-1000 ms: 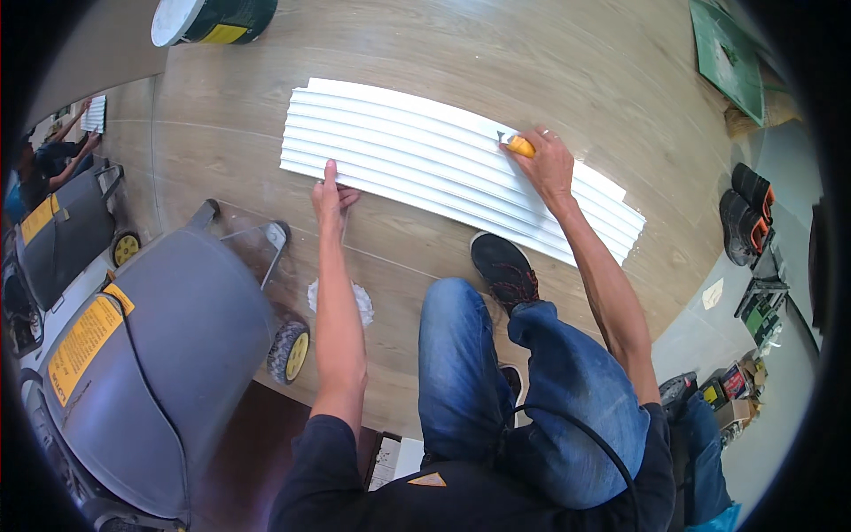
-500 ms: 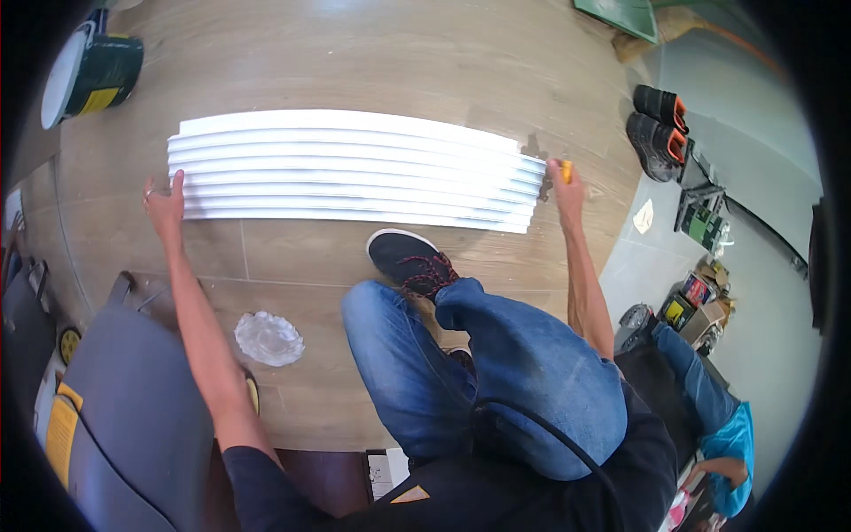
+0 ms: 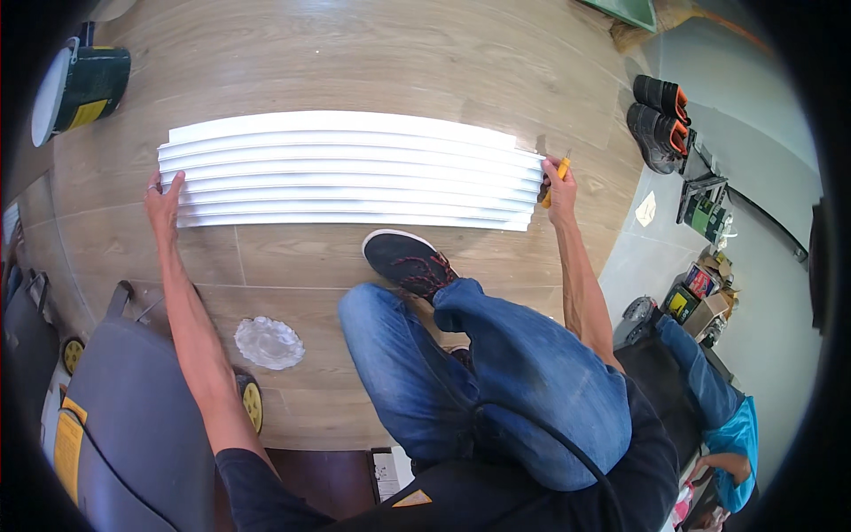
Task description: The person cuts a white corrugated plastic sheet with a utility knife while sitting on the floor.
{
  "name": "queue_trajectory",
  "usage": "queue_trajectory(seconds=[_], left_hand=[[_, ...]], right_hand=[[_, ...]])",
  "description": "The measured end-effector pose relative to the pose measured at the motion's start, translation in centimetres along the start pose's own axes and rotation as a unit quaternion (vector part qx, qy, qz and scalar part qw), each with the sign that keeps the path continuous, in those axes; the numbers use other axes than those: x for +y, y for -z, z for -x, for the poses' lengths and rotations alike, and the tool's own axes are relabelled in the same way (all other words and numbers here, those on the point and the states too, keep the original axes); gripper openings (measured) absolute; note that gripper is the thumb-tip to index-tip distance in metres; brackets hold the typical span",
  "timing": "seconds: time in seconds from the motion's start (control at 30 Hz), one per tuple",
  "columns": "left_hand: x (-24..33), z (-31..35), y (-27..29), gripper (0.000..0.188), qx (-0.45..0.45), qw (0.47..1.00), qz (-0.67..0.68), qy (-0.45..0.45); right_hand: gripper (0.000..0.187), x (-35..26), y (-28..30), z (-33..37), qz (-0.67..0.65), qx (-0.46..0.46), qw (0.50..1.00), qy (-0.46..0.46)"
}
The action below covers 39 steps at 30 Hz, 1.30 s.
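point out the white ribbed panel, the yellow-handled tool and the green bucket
White ribbed panel (image 3: 355, 171): head view, middle of its ribbed face
Yellow-handled tool (image 3: 564, 167): head view, upper part of its handle
Green bucket (image 3: 99, 78): head view, dark side wall

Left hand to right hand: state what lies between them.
In the head view, a white ribbed panel spans the stretch between the left hand and right hand.

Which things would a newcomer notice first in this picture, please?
Probably the bright white ribbed panel on the floor, with the left hand at one end and the right hand, holding a yellow cutter, at the other. Next, perhaps, the green bucket at upper left and the orange-lined shoes at upper right.
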<state>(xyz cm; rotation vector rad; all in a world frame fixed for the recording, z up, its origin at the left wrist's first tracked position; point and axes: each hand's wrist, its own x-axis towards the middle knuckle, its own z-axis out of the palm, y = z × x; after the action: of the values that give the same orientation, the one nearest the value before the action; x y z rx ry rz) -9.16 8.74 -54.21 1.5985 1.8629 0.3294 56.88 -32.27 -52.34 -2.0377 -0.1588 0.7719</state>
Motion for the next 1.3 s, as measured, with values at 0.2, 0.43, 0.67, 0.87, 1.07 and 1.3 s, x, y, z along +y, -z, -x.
queue_trajectory(seconds=[0.2,0.43,0.67,0.87,1.07,1.3], left_hand=[[-0.2,0.6,-0.4,0.081,0.015,1.0,0.016,-0.01],[-2.1,-1.0,-0.1,0.082,0.062,0.995,-0.072,-0.032],[0.1,1.0,-1.0,0.074,0.091,0.995,-0.038,-0.019],[-0.6,0.5,-0.1,0.074,0.089,0.996,0.01,-0.006],[-1.7,-0.3,-0.7,0.073,-0.03,0.995,0.094,0.015],[-0.6,0.6,-0.5,0.083,0.018,0.997,0.07,0.039]], right_hand=[[0.02,-0.1,-0.1,-0.1,0.012,-0.014,1.0,-0.001],[0.023,1.9,0.1,-1.4,0.001,-0.01,1.0,-0.004],[0.024,2.5,1.4,-2.3,0.005,-0.022,0.999,-0.024],[0.024,2.3,1.0,-2.6,-0.003,-0.027,0.999,-0.021],[0.032,1.3,1.2,-1.3,-0.013,-0.061,0.996,-0.062],[0.033,0.8,0.4,-1.5,-0.029,-0.007,0.997,-0.074]])
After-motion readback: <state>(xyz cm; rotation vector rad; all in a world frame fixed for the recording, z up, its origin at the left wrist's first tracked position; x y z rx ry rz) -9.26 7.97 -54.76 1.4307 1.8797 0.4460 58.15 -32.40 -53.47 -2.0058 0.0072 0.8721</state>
